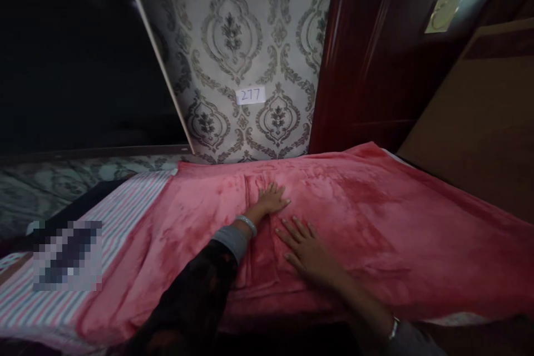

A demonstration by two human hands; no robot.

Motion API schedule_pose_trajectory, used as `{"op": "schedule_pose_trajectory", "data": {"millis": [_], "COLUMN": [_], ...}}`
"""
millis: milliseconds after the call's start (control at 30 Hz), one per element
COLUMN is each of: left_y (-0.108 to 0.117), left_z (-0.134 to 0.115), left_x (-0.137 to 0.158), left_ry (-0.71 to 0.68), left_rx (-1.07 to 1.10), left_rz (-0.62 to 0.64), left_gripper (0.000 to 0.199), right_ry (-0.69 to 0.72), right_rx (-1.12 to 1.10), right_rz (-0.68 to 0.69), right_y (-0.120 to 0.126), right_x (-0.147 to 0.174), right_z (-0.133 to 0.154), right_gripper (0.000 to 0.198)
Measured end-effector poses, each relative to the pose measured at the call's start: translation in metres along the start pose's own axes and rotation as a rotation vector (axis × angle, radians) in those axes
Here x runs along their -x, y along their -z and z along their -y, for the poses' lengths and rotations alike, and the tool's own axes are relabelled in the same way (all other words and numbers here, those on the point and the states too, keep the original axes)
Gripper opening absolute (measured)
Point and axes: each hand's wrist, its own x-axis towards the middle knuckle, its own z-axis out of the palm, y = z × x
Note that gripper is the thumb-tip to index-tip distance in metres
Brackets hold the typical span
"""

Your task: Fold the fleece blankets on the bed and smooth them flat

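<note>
A pinkish-red plush blanket [200, 200] lies spread before me, with a folded piece of the same fabric on its middle. My left hand [271, 198] rests flat near the far end of that fold, fingers spread. Closer to me and to the right, my right hand [306, 250] presses palm down on the plush, its fingers also apart. Neither hand grips anything. A pale bracelet circles my left wrist, and a metal band shows on my right wrist.
Striped cloth [125, 217] shows under the blanket's left side, with a pixelated patch over part of it. A large black screen [83, 67] stands at the left. Behind are patterned wallpaper [231, 33] with a "277" label [250, 95], and a dark red door [367, 55]. A brown panel [479, 122] leans at right.
</note>
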Motion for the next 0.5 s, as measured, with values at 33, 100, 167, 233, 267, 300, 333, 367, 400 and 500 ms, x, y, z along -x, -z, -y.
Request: {"op": "schedule_pose_trajectory", "data": {"millis": [33,100,167,233,267,300,333,367,400,500], "left_y": [0.008,0.024,0.040,0.055,0.063,0.070,0.077,0.081,0.084,0.082], "left_z": [0.002,0.012,0.033,0.065,0.084,0.104,0.123,0.142,0.160,0.198], "left_x": [0.002,0.016,0.042,0.077,0.097,0.117,0.137,0.157,0.174,0.216], "left_ry": [-0.008,-0.023,-0.008,0.063,0.121,0.192,0.273,0.360,0.445,0.629], "left_rx": [0.033,0.098,0.149,0.181,0.192,0.202,0.212,0.223,0.239,0.329], "left_rz": [0.019,0.018,-0.038,-0.123,-0.179,-0.233,-0.293,-0.354,-0.405,-0.496], "left_gripper": [0.062,0.057,0.058,0.063,0.064,0.065,0.067,0.069,0.071,0.064], "right_ry": [0.001,0.003,0.002,0.011,0.017,0.027,0.041,0.056,0.069,0.083], "right_rx": [-0.002,-0.016,-0.053,-0.096,-0.111,-0.119,-0.120,-0.117,-0.114,-0.119], "right_rz": [-0.002,0.016,0.060,0.060,0.033,0.005,-0.015,-0.021,-0.017,0.009], "right_y": [0.001,0.005,0.012,0.020,0.022,0.022,0.021,0.017,0.012,-0.003], "right_x": [-0.001,-0.003,-0.003,-0.002,-0.001,0.000,0.002,0.005,0.008,0.013], "right_z": [-0.002,-0.004,-0.003,0.003,0.008,0.014,0.021,0.028,0.034,0.044], "right_gripper": [0.059,0.058,0.057,0.057,0.057,0.058,0.059,0.061,0.063,0.066]}}
